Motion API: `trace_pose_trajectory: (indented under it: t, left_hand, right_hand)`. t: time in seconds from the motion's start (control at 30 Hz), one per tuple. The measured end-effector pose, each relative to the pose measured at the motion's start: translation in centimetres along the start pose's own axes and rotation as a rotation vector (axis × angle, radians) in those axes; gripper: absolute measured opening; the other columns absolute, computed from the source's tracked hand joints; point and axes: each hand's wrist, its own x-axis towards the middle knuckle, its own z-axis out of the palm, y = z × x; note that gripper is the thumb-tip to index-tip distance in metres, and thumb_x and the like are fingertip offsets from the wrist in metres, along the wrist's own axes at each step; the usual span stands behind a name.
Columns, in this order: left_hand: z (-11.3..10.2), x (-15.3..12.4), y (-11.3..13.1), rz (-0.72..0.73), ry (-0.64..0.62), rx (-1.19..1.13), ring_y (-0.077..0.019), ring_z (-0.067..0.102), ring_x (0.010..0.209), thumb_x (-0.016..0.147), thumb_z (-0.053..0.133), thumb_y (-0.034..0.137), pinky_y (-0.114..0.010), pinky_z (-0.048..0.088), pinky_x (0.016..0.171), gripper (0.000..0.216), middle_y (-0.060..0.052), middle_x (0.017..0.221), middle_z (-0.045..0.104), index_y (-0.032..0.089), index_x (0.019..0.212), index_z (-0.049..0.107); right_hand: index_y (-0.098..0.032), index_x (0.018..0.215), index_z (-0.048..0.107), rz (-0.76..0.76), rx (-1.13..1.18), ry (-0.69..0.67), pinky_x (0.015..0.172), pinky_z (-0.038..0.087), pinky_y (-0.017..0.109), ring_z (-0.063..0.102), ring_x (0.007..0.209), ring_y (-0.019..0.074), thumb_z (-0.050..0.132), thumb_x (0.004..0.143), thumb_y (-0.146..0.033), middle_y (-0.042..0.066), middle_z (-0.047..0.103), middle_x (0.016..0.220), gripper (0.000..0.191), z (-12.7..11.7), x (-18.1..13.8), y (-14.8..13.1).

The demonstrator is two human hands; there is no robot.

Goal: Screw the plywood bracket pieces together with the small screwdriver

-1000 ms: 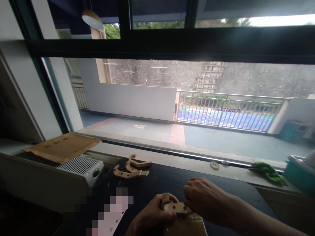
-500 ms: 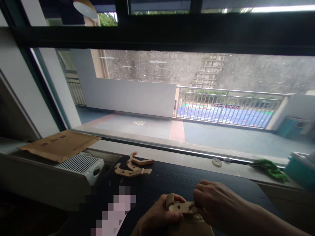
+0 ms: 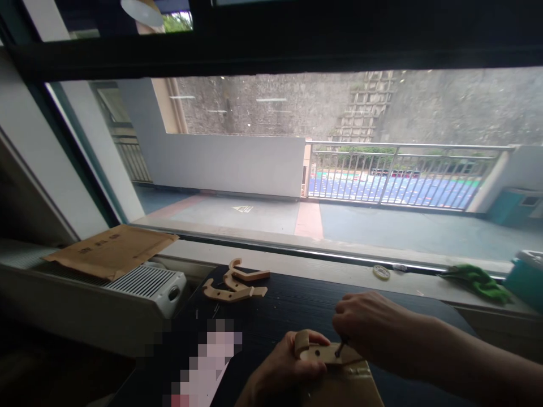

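Observation:
In the lower part of the head view, my left hand (image 3: pixel 282 364) is closed round a pale wooden hook (image 3: pixel 326 354) with a curved end and dark holes along its flat side. It rests at a tan wooden block or board (image 3: pixel 343 390), whose near part is cut off by the frame. My right hand (image 3: pixel 365 322) is closed above it. From its fingers a thin, dark-shafted tool (image 3: pixel 341 345) points down into one of the holes; the handle is hidden in the fist. Several similar wooden hooks (image 3: pixel 233 291) lie together farther back.
All this is on a black table (image 3: pixel 292 294) by a window. Small metal pieces (image 3: pixel 216 310) lie near the hooks. A brown envelope (image 3: pixel 114 249) rests on a white radiator (image 3: pixel 163 282). On the sill are a tape roll (image 3: pixel 381 272), a green cloth (image 3: pixel 477 282) and a teal container (image 3: pixel 528 277).
My right hand has risen slightly from the hook, so the thin tool's shaft now shows at the hole. My left hand keeps its hold. The whole view has shifted a little.

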Motion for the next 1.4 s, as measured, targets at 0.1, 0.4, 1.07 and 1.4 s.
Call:
trace_pose_trajectory:
  t: [0.1, 0.4, 1.07, 1.4]
  left_hand:
    - [-0.1, 0.0, -0.2, 0.003, 0.006, 0.020, -0.0137, 0.050, 0.071, 0.066, 0.070, 0.029, -0.022, 0.037, 0.064, 0.042, 0.001, 0.081, 0.059, 0.019, 0.107, 0.065]
    - [-0.1, 0.1, 0.1, 0.008, -0.010, -0.005, -0.0142, 0.050, 0.070, 0.065, 0.071, 0.033, -0.022, 0.037, 0.062, 0.044, -0.001, 0.080, 0.060, 0.017, 0.105, 0.065]
    - [-0.2, 0.1, 0.0, 0.022, -0.009, 0.028, -0.0129, 0.048, 0.070, 0.067, 0.068, 0.028, -0.021, 0.036, 0.063, 0.040, 0.002, 0.079, 0.056, 0.018, 0.106, 0.066]
    - [-0.2, 0.1, -0.1, 0.039, -0.011, -0.003, -0.0128, 0.047, 0.070, 0.066, 0.068, 0.032, -0.020, 0.037, 0.062, 0.043, 0.001, 0.078, 0.055, 0.016, 0.106, 0.065]
  right_hand:
    - [-0.015, 0.065, 0.061, 0.002, -0.011, 0.029, 0.049, 0.026, 0.025, 0.058, 0.059, 0.0127, 0.054, 0.073, -0.003, 0.002, 0.064, 0.067, 0.016, 0.4, -0.2, 0.1]
    - [-0.017, 0.076, 0.063, 0.029, 0.023, 0.029, 0.053, 0.028, 0.026, 0.061, 0.065, 0.0162, 0.055, 0.073, -0.008, 0.003, 0.067, 0.072, 0.012, -1.1, -0.7, 0.1]
    - [-0.017, 0.073, 0.063, -0.037, 0.117, 0.087, 0.054, 0.031, 0.023, 0.058, 0.064, 0.0124, 0.048, 0.076, -0.009, 0.003, 0.066, 0.073, 0.017, -0.7, -1.2, 1.5]
    - [-0.019, 0.080, 0.064, 0.051, 0.162, 0.058, 0.051, 0.028, 0.023, 0.057, 0.063, 0.0131, 0.052, 0.073, -0.017, 0.002, 0.067, 0.074, 0.014, -1.6, -1.5, 1.2]
